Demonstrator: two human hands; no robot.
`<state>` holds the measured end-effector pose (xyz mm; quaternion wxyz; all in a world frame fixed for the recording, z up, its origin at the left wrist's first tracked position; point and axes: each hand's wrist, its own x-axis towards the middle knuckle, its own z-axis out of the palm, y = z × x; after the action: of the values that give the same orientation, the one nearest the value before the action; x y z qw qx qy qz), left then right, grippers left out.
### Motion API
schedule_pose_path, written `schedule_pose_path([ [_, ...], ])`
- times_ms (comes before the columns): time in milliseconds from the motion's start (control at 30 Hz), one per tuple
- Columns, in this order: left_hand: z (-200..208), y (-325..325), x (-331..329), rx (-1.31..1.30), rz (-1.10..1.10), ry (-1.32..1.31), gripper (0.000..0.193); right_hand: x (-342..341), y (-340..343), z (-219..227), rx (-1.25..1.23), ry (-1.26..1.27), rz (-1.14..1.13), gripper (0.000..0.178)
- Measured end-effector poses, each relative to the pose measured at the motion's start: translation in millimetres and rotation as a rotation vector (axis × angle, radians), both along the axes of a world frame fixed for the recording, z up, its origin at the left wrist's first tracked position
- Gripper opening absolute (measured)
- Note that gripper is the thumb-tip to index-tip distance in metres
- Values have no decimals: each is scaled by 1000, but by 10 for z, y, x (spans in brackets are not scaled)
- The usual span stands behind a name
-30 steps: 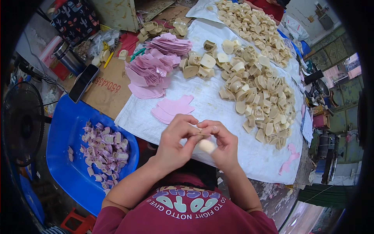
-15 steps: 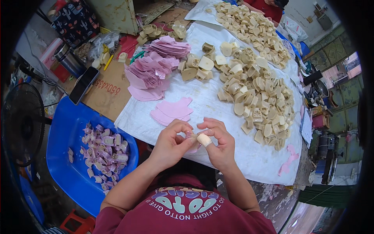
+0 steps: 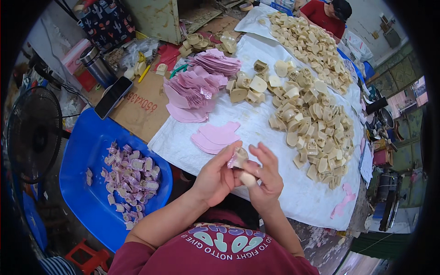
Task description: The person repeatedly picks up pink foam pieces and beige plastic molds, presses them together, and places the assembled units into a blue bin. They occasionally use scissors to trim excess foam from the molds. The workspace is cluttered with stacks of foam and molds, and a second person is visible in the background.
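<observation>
Over the front edge of the white-covered table, my left hand (image 3: 213, 179) is closed round a beige shoe heel (image 3: 239, 157) partly wrapped in glittery pink material. The heel's hollow end faces up, and part of it is hidden by fingers. My right hand (image 3: 265, 179) is beside it with fingers apart and slightly blurred, one finger touching the heel's side. A pale cover (image 3: 248, 178) sits on the right thumb. Just beyond my hands lie loose pink cut pieces (image 3: 219, 136). Farther back are stacked pink pieces (image 3: 190, 89).
Bare beige heels (image 3: 316, 128) are heaped on the white sheet (image 3: 261, 137). At the left, a blue basin (image 3: 75, 169) contains pink-wrapped heels (image 3: 133, 174). A phone (image 3: 113, 97), a steel flask (image 3: 97, 68) and a fan (image 3: 34, 133) stand nearby. Another person (image 3: 323, 18) sits at the far end.
My hands have turned the heel so its hollow end shows. The right fingers have spread from their earlier pinch. The whole view has shifted, with the surroundings now lying farther right.
</observation>
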<state>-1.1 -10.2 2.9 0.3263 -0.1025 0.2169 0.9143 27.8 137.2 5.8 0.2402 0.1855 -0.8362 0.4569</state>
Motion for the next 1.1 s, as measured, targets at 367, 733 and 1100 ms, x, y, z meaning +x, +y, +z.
schedule_pose_path([
  [367, 264, 43, 57, -279, 124, 160, 51, -90, -139, -13, -913, -721, 313, 43],
  [733, 158, 101, 45, -557, 233, 505, 46, -156, -154, 73, -1066, -820, 305, 35],
  [1100, 181, -229, -46, -280, -113, 398, 59, -174, -84, 38, -275, -450, 256, 44],
])
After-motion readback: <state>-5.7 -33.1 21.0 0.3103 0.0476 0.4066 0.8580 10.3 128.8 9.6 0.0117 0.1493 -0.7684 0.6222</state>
